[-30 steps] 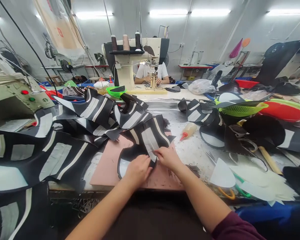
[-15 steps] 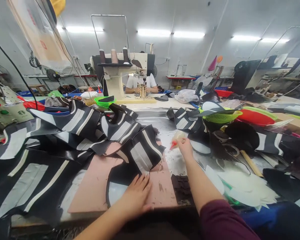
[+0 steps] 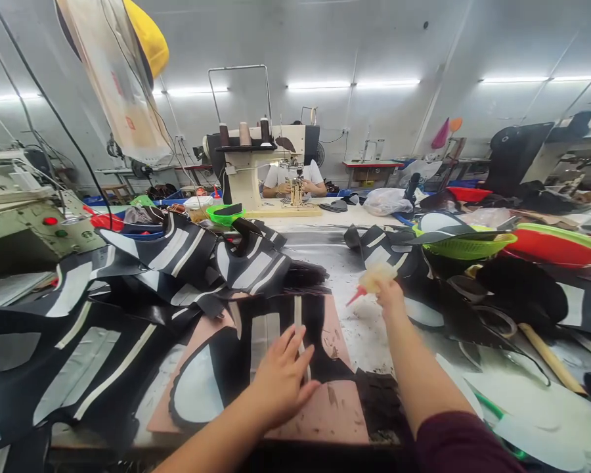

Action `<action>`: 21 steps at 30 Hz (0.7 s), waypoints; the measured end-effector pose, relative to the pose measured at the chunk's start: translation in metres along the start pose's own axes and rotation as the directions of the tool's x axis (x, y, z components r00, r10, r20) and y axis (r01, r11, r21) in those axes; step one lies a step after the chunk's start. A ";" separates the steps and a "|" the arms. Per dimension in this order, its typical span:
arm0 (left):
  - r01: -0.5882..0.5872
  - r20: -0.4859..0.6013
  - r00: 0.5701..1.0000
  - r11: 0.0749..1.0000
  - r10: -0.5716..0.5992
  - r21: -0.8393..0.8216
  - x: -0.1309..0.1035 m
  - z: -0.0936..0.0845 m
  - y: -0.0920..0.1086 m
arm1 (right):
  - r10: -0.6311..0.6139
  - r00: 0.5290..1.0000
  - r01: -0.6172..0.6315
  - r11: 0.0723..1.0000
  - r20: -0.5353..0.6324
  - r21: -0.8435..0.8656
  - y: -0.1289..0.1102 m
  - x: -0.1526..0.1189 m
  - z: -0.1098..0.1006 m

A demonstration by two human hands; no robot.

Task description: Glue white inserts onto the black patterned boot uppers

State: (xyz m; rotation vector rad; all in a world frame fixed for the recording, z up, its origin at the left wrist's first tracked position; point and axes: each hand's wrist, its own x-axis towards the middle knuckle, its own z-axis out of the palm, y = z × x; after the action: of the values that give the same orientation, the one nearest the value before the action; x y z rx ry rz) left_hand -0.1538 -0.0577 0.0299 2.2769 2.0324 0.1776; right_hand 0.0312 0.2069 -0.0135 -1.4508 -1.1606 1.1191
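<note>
My left hand lies with spread fingers on a black leather piece that carries pale reinforcement patches and a cream strip. The piece is laid out flat across a pink board. To the right, my right hand grips a translucent squeeze bottle with a red nozzle, held above the metal tabletop and tilted with its nozzle down to the left. The bottle and the leather piece are apart.
Similar black pieces are heaped at the left. On the right lie a green basket, a wooden handle and white sheets. A sewing machine stands opposite, with a person behind it.
The leather piece, partly folded up before, is now spread flat under my left hand. My right hand has lifted the squeeze bottle off the tabletop. The head view has shifted.
</note>
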 end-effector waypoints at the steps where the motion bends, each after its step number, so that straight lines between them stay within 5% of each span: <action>1: 0.034 0.069 0.997 0.999 -0.034 -0.001 0.009 0.005 0.000 | -0.034 0.999 0.034 0.997 0.002 0.075 -0.003 -0.008 -0.006; 4: 0.057 0.248 0.968 0.998 -0.045 -0.041 0.026 0.011 -0.007 | -0.123 0.988 0.079 0.920 0.092 0.384 -0.010 -0.036 -0.028; 7: 0.057 0.287 0.957 0.997 -0.039 -0.055 0.030 0.012 -0.013 | -0.171 0.954 -0.010 0.804 0.247 0.594 -0.009 -0.063 -0.042; 13: 0.012 0.330 0.944 0.999 0.002 -0.041 0.028 0.018 -0.015 | -0.071 0.904 -0.155 0.864 0.422 0.479 0.010 -0.091 -0.033; 17: -0.066 0.454 0.888 0.997 0.080 -0.047 0.036 0.009 -0.024 | -0.003 0.941 -0.134 0.915 0.337 0.382 0.011 -0.098 -0.015; 21: -0.111 0.534 0.836 0.992 0.126 -0.060 0.047 -0.002 -0.030 | -0.075 0.983 0.026 0.961 0.169 0.276 0.011 -0.102 0.003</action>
State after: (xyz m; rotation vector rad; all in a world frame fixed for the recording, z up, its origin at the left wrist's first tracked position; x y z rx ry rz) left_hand -0.1786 -0.0076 0.0286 2.1143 1.5875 -0.3880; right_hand 0.0155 0.1059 -0.0154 -1.1211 -1.1075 1.3372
